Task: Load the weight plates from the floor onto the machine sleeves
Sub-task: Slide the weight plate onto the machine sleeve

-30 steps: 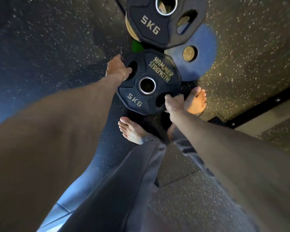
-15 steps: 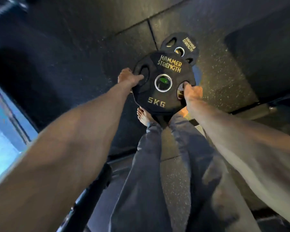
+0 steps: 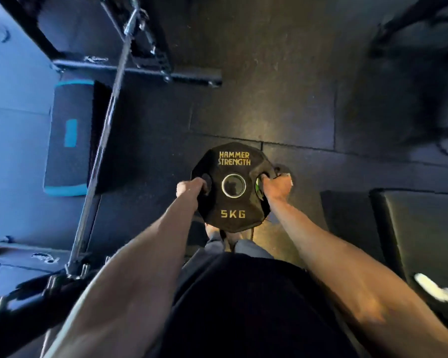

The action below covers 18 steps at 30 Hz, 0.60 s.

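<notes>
A black 5 kg weight plate (image 3: pixel 232 161) with gold "HAMMER STRENGTH" lettering and a steel-ringed centre hole hangs face up in front of my legs. My left hand (image 3: pixel 189 188) grips its left handle slot. My right hand (image 3: pixel 276 187) grips the right handle slot. Both arms stretch down and forward. Part of another dark plate (image 3: pixel 282 169) shows on the floor just behind my right hand. A long steel bar (image 3: pixel 106 120) of the machine runs from the lower left up toward the top of the view.
The black machine frame (image 3: pixel 140 71) stands at the upper left, with a dark, blue-edged pad (image 3: pixel 70 140) below it. Black cushioned blocks (image 3: pixel 398 228) lie on the right. More blurred dark equipment (image 3: pixel 419 73) fills the upper right. Dark rubber tiles (image 3: pixel 269 99) cover the floor ahead.
I have straightened up with the plate held in both hands, so it has risen off the floor. The view has swung from the plates on the floor to the machine frame at left.
</notes>
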Motion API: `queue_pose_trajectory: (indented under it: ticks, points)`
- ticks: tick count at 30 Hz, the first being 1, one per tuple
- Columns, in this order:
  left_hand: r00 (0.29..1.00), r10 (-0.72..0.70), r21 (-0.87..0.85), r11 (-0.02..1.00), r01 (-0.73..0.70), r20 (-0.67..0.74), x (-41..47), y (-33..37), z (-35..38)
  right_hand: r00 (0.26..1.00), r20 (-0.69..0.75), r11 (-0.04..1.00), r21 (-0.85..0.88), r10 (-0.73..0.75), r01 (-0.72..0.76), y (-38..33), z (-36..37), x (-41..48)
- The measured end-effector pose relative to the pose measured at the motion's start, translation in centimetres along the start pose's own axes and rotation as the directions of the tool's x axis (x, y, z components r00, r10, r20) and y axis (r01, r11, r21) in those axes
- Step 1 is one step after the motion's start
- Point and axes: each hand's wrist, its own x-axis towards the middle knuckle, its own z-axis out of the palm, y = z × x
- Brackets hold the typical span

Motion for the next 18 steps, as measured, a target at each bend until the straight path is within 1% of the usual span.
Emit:
queue_pose_trajectory:
  ticks: [2,4,6,8,12,14,16,18]
  points:
    - [0.996,-0.073,-0.106,0.992,0.068,-0.043,-0.7,-2.1,-2.1,0.992,0.089,0.990,-0.104,-0.086,0.095,-1.1,1.2,-1.1]
    - [0.985,-0.142,-0.214,0.970,0.119,-0.096,-1.3,-4.6,-4.6,0.970,0.202,0.973,-0.157,-0.138,0.171,-1.7,3.0,-2.7]
    - [0.966,-0.221,-0.302,0.938,0.172,-0.134,-2.5,-7.2,-7.0,0.933,0.310,0.944,-0.210,-0.183,0.255,-2.0,5.1,-4.6]
    - [0.946,-0.290,-0.422,0.883,0.206,-0.147,-3.5,-10.4,-9.0,0.887,0.401,0.886,-0.290,-0.229,0.361,-1.6,7.5,-6.7]
    - [0.895,-0.410,-0.642,0.737,0.211,-0.176,-4.0,-18.6,-12.3,0.757,0.582,0.719,-0.385,-0.297,0.579,0.2,12.5,-11.7]
    - [0.855,-0.477,-0.696,0.685,0.216,-0.205,-2.7,-24.5,-13.4,0.679,0.664,0.630,-0.389,-0.314,0.672,1.3,14.6,-15.5]
    - [0.822,-0.526,-0.763,0.617,0.194,-0.217,-3.7,-29.0,-14.4,0.598,0.742,0.555,-0.373,-0.304,0.744,2.9,16.4,-19.4]
    - [0.776,-0.584,-0.824,0.545,0.156,-0.240,-7.3,-31.5,-15.9,0.510,0.807,0.457,-0.348,-0.297,0.818,4.8,18.0,-23.3]
